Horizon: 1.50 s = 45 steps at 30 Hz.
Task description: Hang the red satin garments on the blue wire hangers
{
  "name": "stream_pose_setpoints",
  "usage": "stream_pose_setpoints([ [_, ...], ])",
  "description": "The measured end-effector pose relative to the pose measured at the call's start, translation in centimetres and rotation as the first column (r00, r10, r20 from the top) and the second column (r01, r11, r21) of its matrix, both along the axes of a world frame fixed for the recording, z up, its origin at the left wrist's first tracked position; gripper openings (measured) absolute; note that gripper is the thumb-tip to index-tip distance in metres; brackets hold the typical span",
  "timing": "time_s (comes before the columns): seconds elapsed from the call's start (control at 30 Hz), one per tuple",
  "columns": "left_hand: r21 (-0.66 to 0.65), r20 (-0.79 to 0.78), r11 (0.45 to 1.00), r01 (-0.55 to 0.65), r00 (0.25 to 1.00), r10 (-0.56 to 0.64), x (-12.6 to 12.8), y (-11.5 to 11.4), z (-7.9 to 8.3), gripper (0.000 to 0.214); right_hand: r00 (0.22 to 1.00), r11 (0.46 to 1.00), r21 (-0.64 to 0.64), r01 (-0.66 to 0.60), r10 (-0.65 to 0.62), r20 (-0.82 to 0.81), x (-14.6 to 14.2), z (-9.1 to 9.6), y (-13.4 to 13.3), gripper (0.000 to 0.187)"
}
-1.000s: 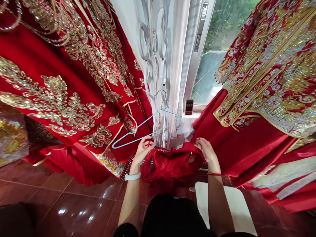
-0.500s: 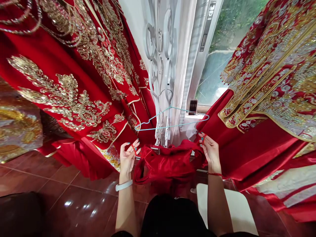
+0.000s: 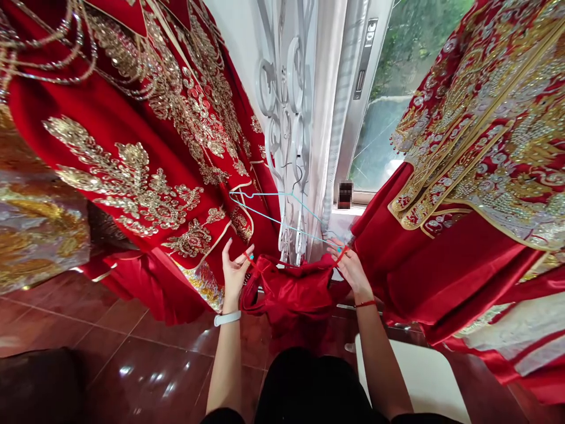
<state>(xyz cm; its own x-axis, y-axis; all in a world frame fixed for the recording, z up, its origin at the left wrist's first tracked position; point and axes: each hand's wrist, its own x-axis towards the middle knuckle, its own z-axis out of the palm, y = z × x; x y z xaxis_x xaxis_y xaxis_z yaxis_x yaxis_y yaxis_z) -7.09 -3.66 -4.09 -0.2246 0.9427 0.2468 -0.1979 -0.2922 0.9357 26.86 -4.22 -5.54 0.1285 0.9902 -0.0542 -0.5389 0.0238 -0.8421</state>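
The red satin garment (image 3: 286, 288) — soft, slippery — handles best by its thin straps (image 3: 341, 254): right hand (image 3: 351, 272) pinching, left hand (image 3: 235, 274) spread.

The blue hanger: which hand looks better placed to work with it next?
Probably the right hand: its fingers are at the tip of the light-blue hanger, pinching a red strap. The left hand is open and sits further from the hanger.
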Motion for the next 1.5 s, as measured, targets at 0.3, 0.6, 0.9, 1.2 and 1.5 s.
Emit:
stream_pose_setpoints([
  [0.3, -0.010, 0.010, 1.000, -0.008, 1.000, 0.008, -0.5, -0.3, 0.0, 0.103, 1.000, 0.994, 0.109, -0.008, 0.011, -0.022, -1.7, -0.5, 1.8, 0.038],
  [0.6, 0.036, -0.015, 0.999, -0.013, 1.000, 0.014, -1.8, 0.3, 0.5, 0.113, 0.999, 0.984, 0.174, 0.046, -0.047, 0.001, -3.2, 2.2, 3.1, 0.033],
  [0.9, 0.088, -0.038, 0.996, 0.011, 0.999, -0.007, -2.7, 1.5, 1.9, 0.123, 0.999, 0.981, 0.193, 0.031, -0.025, -0.034, -3.3, 3.7, 1.6, 0.043],
  [1.2, 0.054, -0.026, 0.999, -0.007, 1.000, 0.008, -3.1, 1.4, 1.3, 0.123, 0.996, 0.983, 0.179, 0.043, -0.028, -0.088, -3.7, 2.5, 0.5, 0.039],
  [1.5, 0.079, -0.058, 0.997, 0.016, 0.998, -0.011, -2.8, 3.0, 2.6, 0.090, 0.985, 0.976, 0.197, 0.090, -0.058, -0.162, -3.3, 2.8, 1.0, 0.037],
])
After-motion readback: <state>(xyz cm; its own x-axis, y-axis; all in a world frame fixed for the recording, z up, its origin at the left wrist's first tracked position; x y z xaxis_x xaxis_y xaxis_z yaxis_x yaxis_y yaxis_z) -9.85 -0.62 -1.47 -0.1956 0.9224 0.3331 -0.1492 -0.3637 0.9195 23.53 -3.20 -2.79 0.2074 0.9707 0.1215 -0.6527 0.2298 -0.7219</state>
